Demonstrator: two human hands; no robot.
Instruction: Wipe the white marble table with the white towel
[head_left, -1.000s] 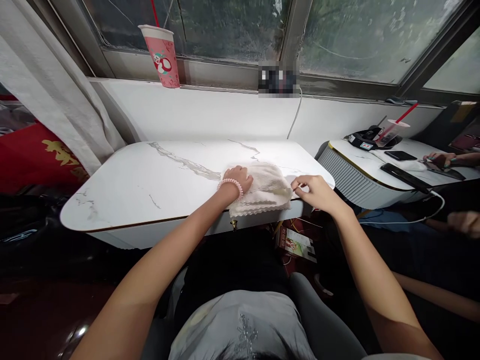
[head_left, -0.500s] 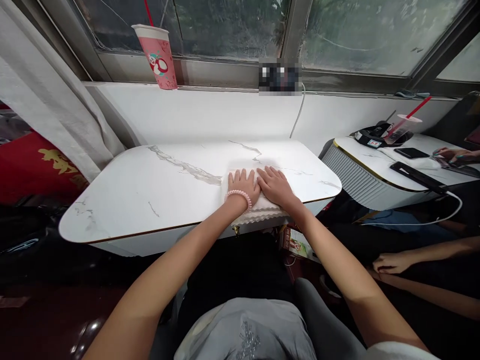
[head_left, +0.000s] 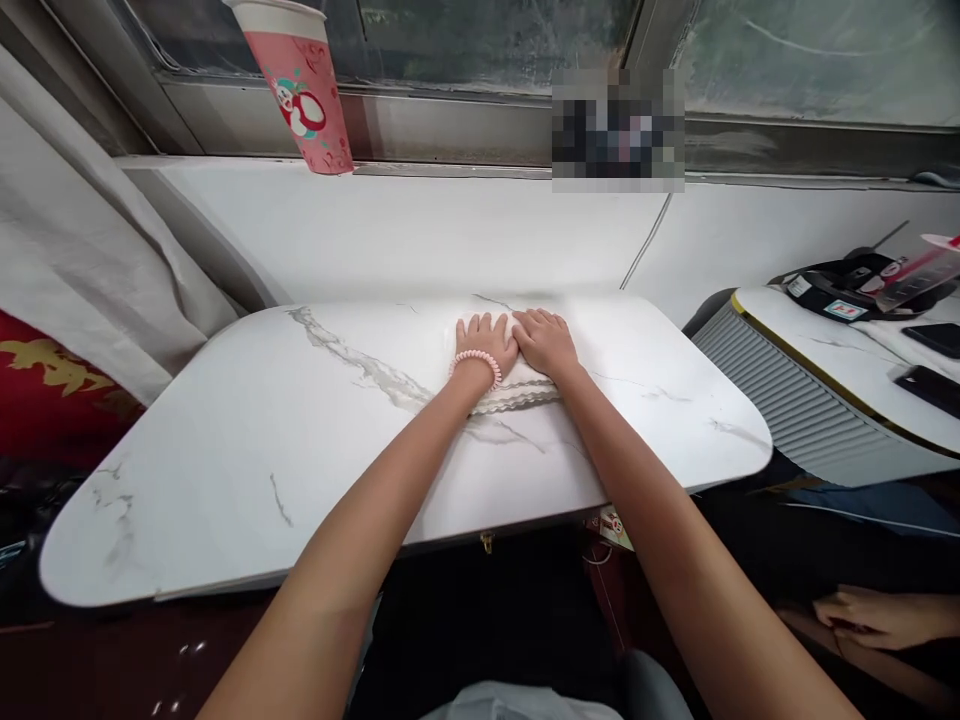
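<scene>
A folded white cloth [head_left: 516, 394] with a scalloped edge lies on the white marble-patterned tabletop [head_left: 337, 440], toward its back. My left hand [head_left: 484, 340], with a pink coiled band at the wrist, presses flat on the cloth's left part, fingers stretched out. Beside it, my right hand [head_left: 546, 342] rests palm down on the right part, fingers extended forward and close together. The two hands nearly touch at the thumbs and cover much of the cloth.
A pink paper cup [head_left: 304, 105] stands on the window ledge at back left. A cable [head_left: 646, 240] hangs down the wall. To the right is a second table [head_left: 847, 350] with a black device [head_left: 832, 290] and a plastic cup [head_left: 919, 275]. Another person's hand [head_left: 870, 615] shows at lower right.
My hands have slid the cloth from the table's front edge back toward the wall. The view has moved in closer over the table.
</scene>
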